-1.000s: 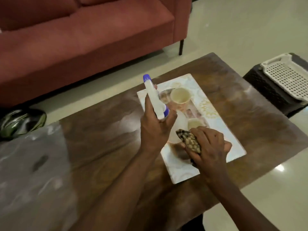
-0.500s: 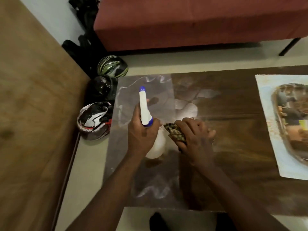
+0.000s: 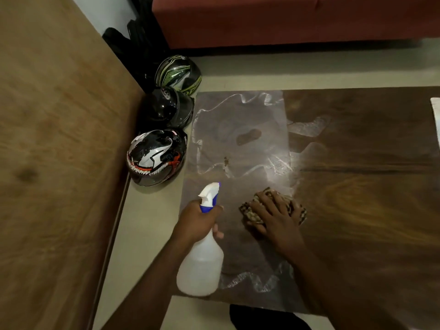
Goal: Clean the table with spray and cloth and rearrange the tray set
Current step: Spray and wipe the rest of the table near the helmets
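My left hand (image 3: 197, 222) grips the neck of a white spray bottle (image 3: 202, 265) with a blue-and-white trigger head, held over the table's left front corner. My right hand (image 3: 276, 217) presses flat on a brown checked cloth (image 3: 252, 211) that lies on the dark wooden table (image 3: 357, 186). A clear plastic sheet (image 3: 240, 144) still clings to the table's left end, with a small brown spot on it. Only a white sliver of the tray (image 3: 437, 120) shows at the right edge; its cups are out of view.
Three motorcycle helmets (image 3: 154, 158) sit on the floor left of the table. A wooden panel (image 3: 59, 163) fills the left side. A red sofa (image 3: 285, 20) stands beyond the table, with pale floor between them.
My view swung left from the tray to the table's plastic-covered end. The right hand lowered the cloth flat onto the table. The left hand tilted the bottle and moved it nearer the front edge.
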`<state>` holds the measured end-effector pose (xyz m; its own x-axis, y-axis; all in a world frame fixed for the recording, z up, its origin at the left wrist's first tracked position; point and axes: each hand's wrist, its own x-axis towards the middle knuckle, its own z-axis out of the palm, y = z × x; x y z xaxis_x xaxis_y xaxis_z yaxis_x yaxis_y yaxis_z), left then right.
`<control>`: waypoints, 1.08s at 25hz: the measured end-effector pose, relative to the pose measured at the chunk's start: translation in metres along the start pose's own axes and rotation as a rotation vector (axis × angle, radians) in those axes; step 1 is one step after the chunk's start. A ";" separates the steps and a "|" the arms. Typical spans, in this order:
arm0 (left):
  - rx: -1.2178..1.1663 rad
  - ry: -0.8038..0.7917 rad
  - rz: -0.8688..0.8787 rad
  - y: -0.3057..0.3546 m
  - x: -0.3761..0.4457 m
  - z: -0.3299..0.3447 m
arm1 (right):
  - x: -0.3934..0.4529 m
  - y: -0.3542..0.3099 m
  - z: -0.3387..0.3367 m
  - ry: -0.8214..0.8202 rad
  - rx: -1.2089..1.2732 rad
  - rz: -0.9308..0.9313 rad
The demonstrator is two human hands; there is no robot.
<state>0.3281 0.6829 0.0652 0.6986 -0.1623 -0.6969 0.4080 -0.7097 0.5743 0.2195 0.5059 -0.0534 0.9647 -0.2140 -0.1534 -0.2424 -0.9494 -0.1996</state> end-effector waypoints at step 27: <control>0.228 -0.313 0.363 0.096 0.186 -0.058 | 0.155 -0.102 0.021 0.274 0.134 0.535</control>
<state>0.5313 0.6240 0.0152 0.5476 -0.5975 -0.5858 0.0099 -0.6954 0.7186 0.3916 0.5747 -0.0774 0.6929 -0.7209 -0.0150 -0.6938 -0.6609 -0.2862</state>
